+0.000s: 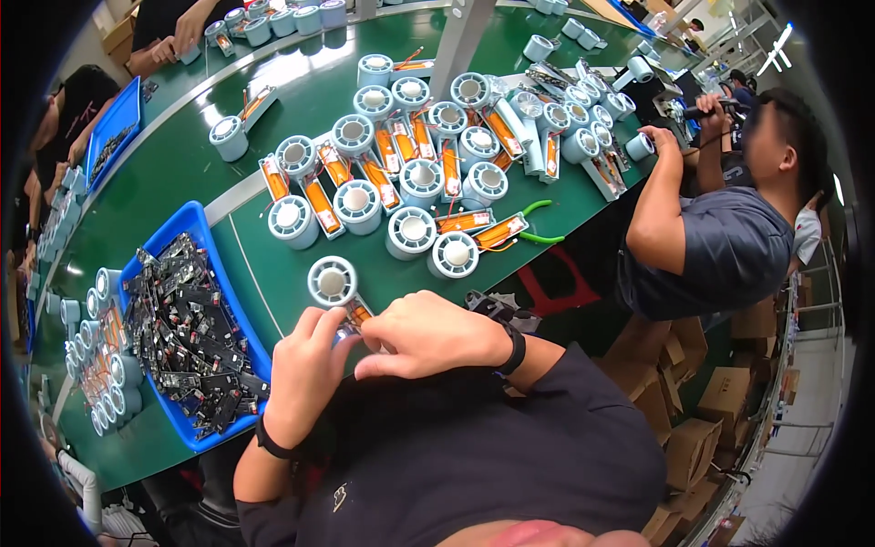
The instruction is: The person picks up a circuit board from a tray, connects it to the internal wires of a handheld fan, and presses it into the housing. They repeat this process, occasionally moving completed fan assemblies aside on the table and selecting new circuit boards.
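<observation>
Close to my body, both hands meet at a light-blue handheld fan (332, 281) with a round grille head and an opened handle. My left hand (310, 365) is closed on the handle from the left, thumb and fingers pinching it. From the right, my right hand (433, 337) has its fingers curled over the same handle, where a bit of orange battery shows. My fingers hide most of the handle. Beyond them stand several similar fans (412, 232), their open handles showing orange batteries and wires. Green-handled pliers (542, 239) lie at the right of this group.
To my left, a blue tray (196, 219) is heaped with black circuit boards (196, 337). More fans (114, 383) stand beyond it. A metal post (458, 50) rises from the green table (301, 91). A co-worker (711, 219) sits at right, near cardboard boxes (697, 451).
</observation>
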Motion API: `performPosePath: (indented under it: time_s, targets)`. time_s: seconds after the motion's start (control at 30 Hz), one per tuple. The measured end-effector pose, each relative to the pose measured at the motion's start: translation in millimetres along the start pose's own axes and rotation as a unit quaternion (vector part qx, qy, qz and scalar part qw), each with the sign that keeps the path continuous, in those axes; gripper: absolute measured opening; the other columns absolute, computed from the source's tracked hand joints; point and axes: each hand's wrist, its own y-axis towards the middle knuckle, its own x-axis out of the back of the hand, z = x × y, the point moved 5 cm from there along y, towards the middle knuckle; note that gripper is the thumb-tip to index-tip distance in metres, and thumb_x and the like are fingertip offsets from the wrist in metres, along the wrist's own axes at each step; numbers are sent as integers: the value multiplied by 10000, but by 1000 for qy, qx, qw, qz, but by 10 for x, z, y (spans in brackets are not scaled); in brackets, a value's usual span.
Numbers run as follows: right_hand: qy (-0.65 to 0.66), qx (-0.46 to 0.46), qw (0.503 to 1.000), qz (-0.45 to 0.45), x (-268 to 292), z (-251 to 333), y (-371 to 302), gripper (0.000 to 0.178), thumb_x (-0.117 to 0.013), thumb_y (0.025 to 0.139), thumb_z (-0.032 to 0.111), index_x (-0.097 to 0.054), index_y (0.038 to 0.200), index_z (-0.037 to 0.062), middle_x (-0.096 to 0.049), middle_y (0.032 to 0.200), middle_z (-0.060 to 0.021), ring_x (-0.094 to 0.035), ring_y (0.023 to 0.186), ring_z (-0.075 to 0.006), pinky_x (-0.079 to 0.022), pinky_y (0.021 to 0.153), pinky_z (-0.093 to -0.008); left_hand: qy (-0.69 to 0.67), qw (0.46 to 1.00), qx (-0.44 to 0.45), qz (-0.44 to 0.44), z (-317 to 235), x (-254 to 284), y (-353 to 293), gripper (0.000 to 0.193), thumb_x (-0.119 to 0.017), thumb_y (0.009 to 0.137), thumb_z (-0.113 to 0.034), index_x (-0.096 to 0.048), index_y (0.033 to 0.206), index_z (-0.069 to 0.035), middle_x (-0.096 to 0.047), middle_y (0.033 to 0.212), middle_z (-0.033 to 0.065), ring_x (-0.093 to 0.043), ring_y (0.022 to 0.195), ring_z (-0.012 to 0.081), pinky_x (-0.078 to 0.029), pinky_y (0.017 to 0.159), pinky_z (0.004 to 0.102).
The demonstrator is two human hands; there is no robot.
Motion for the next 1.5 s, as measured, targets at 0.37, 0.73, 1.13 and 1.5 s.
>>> performPosePath:
  time_s: [0.37,0.73,1.13,1.5]
  targets:
    - [47,-115,992,10,-12,-147,-118,444,-763,912,466,-668,877,34,-680,709,-139,-694,670,-321,-509,608,-413,-413,878,180,162,84,-286,196,164,-657,994,-92,-631,1121,7,-698,905,121,-672,692,160,-536,621,309]
    - [36,-56,994,-83,161,-225,-52,195,-673,977,160,-645,1057,-16,-715,857,-209,-700,788,-403,-534,693,-464,103,983,-137,66,-247,183,406,362,-748,870,-75,-637,1214,-52,-666,1096,123,-665,1038,318,-544,855,413]
    - [-199,-62,977,46,138,-205,-41,191,-716,928,168,-630,911,-2,-654,785,-173,-662,813,-366,-513,749,-475,14,965,-238,107,28,-135,648,243,-784,807,-76,-697,1033,-95,-615,1215,82,-530,1285,335,-381,1109,503]
    - [-259,-216,941,-33,144,-45,-41,235,-765,849,146,-592,943,17,-695,784,-133,-724,742,-302,-563,648,-415,35,973,-212,86,-34,-116,617,159,-748,852,-82,-694,1001,-94,-622,1196,71,-514,1321,367,-214,1177,679]
